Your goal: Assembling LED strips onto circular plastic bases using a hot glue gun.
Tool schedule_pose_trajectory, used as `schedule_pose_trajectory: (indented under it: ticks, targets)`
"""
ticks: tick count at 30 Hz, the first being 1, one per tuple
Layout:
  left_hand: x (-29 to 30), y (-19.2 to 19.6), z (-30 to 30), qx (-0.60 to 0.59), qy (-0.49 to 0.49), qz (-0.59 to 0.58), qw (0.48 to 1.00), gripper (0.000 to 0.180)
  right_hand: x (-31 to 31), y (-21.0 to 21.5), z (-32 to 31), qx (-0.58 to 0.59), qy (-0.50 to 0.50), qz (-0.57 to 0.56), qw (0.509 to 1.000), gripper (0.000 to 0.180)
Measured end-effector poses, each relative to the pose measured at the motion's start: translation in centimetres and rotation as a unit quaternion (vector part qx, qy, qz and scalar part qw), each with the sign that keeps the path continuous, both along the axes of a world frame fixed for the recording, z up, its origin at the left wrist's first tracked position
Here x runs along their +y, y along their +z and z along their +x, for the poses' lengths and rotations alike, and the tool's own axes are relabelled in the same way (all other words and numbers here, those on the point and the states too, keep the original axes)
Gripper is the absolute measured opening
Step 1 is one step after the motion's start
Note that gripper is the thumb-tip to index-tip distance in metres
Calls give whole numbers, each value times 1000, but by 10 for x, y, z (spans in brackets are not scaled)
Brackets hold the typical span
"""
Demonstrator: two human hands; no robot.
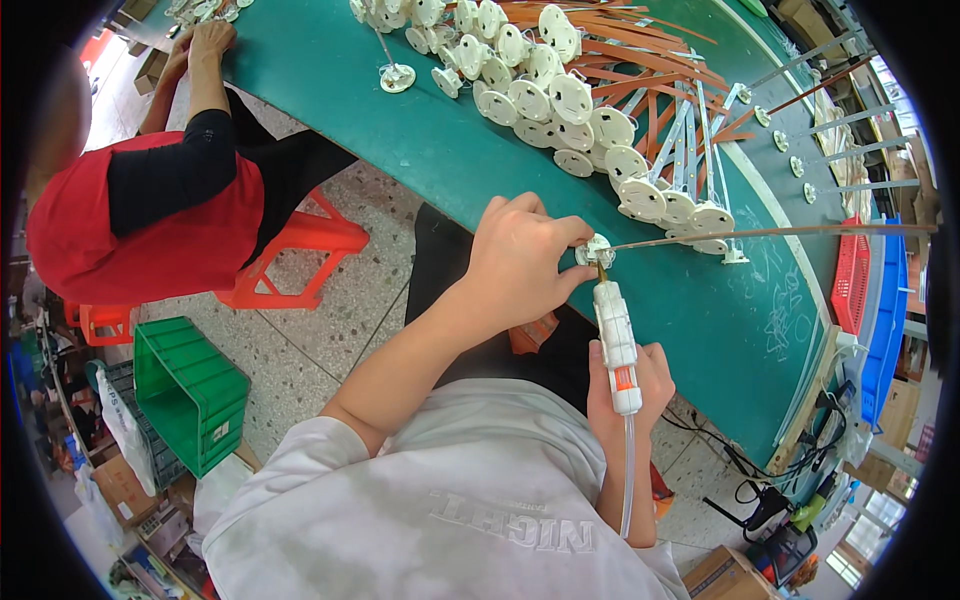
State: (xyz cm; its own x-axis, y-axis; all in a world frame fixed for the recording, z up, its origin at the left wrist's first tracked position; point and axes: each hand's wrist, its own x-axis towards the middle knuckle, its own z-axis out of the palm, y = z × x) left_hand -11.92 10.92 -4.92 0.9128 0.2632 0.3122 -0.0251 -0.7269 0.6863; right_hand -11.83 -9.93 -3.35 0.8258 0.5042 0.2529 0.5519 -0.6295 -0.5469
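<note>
My left hand point(530, 250) pinches a small white round plastic base point(596, 251) between thumb and fingertips, just above the table's near edge. From that base a long thin brown strip point(770, 234) stretches out to the right. My right hand point(628, 385) is wrapped round a white glue gun point(617, 335), with a clear glue stick point(628, 470) trailing from its rear end. The gun's brass-coloured nozzle point(601, 271) points up at the base and appears to touch or nearly touch its lower side. The exact contact spot is too small to make out.
A big heap of white round bases point(570, 98) with brown and grey strips covers the far part of the green table point(400, 135). At left, a person in red point(150, 215) works beside a red stool point(300, 250). A green crate point(190, 395) stands lower left; blue point(885, 320) and red trays point(850, 280) lie right.
</note>
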Motion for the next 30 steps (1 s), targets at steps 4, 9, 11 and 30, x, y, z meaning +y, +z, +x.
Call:
schedule_pose_trajectory:
  ticks: [4, 9, 11, 30]
  targets:
    - [0, 0, 0, -5, 1, 3, 1000, 30, 0, -2, 1, -7, 2, 14, 1000, 17]
    - [0, 1, -1, -1, 2, 2, 1000, 30, 2, 0, 0, -5, 1, 8, 1000, 16]
    - [1, 1, -2, 10, 1, 20, 1000, 34, 2, 1, -1, -4, 2, 6, 1000, 16]
    - [1, 0, -2, 2, 0, 22, 1000, 35, 2, 1, -1, 4, -18, 2, 1000, 15]
